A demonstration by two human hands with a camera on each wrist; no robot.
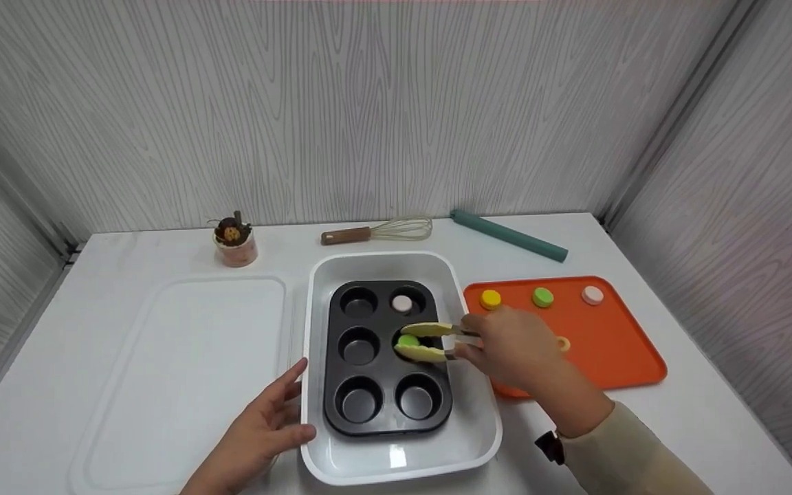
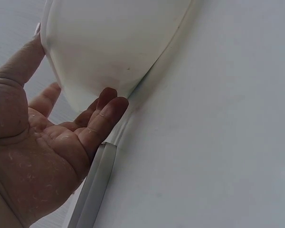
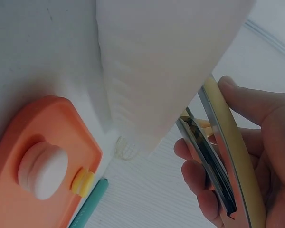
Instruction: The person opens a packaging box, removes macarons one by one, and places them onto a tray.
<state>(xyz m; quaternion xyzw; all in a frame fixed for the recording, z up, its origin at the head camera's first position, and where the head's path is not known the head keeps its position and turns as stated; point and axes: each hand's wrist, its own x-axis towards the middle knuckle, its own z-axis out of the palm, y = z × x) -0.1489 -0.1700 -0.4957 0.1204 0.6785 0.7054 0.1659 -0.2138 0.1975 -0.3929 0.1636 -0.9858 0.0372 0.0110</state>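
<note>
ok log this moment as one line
right hand: grips tongs on green macaron over muffin tin | left hand: touches white dish

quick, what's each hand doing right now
Left hand: open, fingers straight against the white rectangular baking dish.
Right hand: holds the yellow metal tongs, whose tips hold a green round macaron.

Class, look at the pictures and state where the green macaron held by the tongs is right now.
In the head view, the green macaron sits between the tongs tips, over the muffin tin's middle right cup, just below the cup holding the pink macaron.
</note>
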